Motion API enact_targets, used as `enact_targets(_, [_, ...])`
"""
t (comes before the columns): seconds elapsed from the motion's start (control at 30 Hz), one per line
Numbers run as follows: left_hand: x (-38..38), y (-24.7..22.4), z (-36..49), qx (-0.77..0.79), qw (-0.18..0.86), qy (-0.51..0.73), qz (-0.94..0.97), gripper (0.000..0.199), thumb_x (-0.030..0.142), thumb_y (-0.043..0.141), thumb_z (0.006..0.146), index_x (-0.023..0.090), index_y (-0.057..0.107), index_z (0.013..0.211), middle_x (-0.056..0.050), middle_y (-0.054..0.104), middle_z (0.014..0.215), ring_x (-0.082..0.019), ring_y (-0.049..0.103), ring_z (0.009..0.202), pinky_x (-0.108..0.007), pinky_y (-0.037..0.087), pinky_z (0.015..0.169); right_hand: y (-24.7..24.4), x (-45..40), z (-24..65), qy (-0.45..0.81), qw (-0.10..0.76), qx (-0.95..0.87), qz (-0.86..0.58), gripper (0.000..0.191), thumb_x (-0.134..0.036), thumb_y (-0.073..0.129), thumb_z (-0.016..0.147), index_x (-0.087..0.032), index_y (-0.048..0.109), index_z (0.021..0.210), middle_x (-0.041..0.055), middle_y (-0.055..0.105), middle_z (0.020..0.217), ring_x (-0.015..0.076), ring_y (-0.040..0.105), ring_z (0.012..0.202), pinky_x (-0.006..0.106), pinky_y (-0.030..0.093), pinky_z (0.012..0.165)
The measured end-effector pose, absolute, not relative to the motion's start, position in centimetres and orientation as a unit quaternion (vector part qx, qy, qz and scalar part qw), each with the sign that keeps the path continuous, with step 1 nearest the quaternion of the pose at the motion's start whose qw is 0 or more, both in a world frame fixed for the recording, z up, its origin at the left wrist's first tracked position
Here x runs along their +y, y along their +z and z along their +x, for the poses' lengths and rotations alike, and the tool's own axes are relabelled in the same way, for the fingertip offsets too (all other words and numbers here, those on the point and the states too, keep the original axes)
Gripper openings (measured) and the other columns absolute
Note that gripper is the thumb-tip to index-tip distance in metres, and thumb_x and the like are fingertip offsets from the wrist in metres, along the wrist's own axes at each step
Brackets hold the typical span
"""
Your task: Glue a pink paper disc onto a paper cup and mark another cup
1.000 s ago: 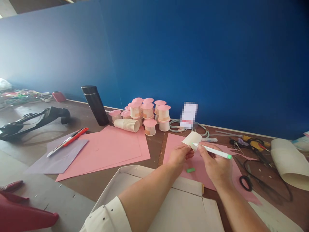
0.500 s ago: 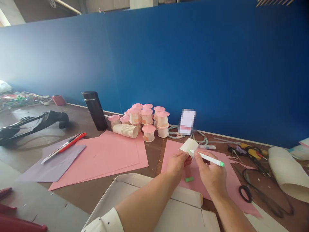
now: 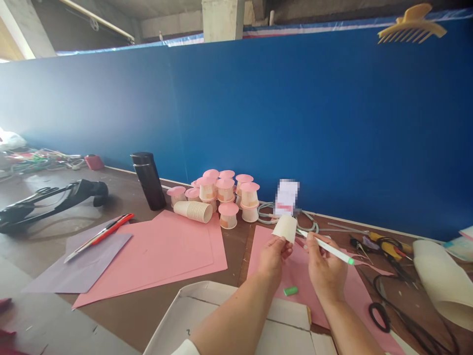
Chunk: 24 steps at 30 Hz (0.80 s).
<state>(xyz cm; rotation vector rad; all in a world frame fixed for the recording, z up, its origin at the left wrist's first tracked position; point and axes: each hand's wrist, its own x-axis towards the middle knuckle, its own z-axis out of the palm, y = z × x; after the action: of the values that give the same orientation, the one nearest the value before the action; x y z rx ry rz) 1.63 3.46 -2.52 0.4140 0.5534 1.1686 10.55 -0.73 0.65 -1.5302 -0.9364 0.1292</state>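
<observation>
A white paper cup (image 3: 285, 228) is gripped at its lower edge by my left hand (image 3: 274, 256), its narrower end tilted up. My right hand (image 3: 325, 271) pinches a white marker (image 3: 330, 249) with a green end, its tip pointing at the cup's right side with a small gap between them. On the pink paper (image 3: 258, 261) below my hands lies a green marker cap (image 3: 290, 291). Black-handled scissors (image 3: 379, 316) rest at the right of that sheet, their blades not visible.
Several cups with pink paper discs (image 3: 228, 212) are stacked against the blue partition (image 3: 258, 108). Nested cups (image 3: 194, 211) lie before them. Leftward are a black flask (image 3: 148, 181), pink sheets (image 3: 155, 251) and a utility knife (image 3: 99, 236). White cardboard (image 3: 207, 301) lies in front; a cup stack (image 3: 439, 281) stands right.
The cup has turned more upright in my left hand. My right hand has drawn the marker tip away from the cup, to the right. The view has tilted upward.
</observation>
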Motion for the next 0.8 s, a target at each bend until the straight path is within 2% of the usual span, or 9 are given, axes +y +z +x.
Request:
enact_targets(0.17, [3.7, -2.3, 1.6, 0.248, 0.769, 0.544, 0.226, 0.036, 0.035, 0.083, 0.056, 0.008, 0.067, 0.073, -0.006, 0.061, 0.069, -0.012, 0.058, 0.067, -0.026, 0.047, 0.072, 1.7, 0.5, 10.7, 0.112, 0.654, -0.326, -0.673, 0.04, -0.051, 0.065, 0.074, -0.015, 0.067, 0.092, 0.0048, 0.066, 0.067, 0.018, 0.061, 0.059, 0.028, 0.046, 0.057])
enact_targets(0.33, [3.9, -2.4, 1.7, 0.267, 0.778, 0.52, 0.23, 0.036, 0.033, 0.083, 0.055, 0.007, 0.067, 0.074, -0.007, 0.062, 0.07, -0.013, 0.059, 0.067, -0.026, 0.048, 0.071, 0.7, 0.8, 10.4, 0.098, 0.66, -0.327, -0.669, 0.038, -0.052, 0.058, 0.08, -0.015, 0.063, 0.088, 0.001, 0.059, 0.057, 0.0165, 0.057, 0.056, 0.027, 0.046, 0.058])
enact_targets(0.57, [4.1, -2.9, 2.0, 0.247, 0.79, 0.515, 0.224, 0.035, 0.031, 0.083, 0.056, 0.007, 0.067, 0.075, -0.007, 0.063, 0.069, -0.013, 0.06, 0.067, -0.024, 0.048, 0.07, -1.3, 0.0, 10.0, 0.055, 0.642, -0.453, -0.616, 0.038, -0.053, 0.054, 0.084, -0.017, 0.06, 0.093, 0.0096, 0.067, 0.084, 0.019, 0.064, 0.073, 0.029, 0.051, 0.064])
enact_targets(0.8, [4.1, -3.0, 2.0, 0.24, 0.794, 0.509, 0.231, 0.035, 0.032, 0.082, 0.059, 0.007, 0.068, 0.079, -0.008, 0.064, 0.072, -0.013, 0.061, 0.068, -0.024, 0.049, 0.07, -2.1, 0.1, 10.6, 0.036, 0.623, -0.466, -0.627, 0.036, -0.052, 0.054, 0.085, -0.017, 0.06, 0.093, 0.0104, 0.069, 0.085, 0.0198, 0.066, 0.074, 0.029, 0.052, 0.065])
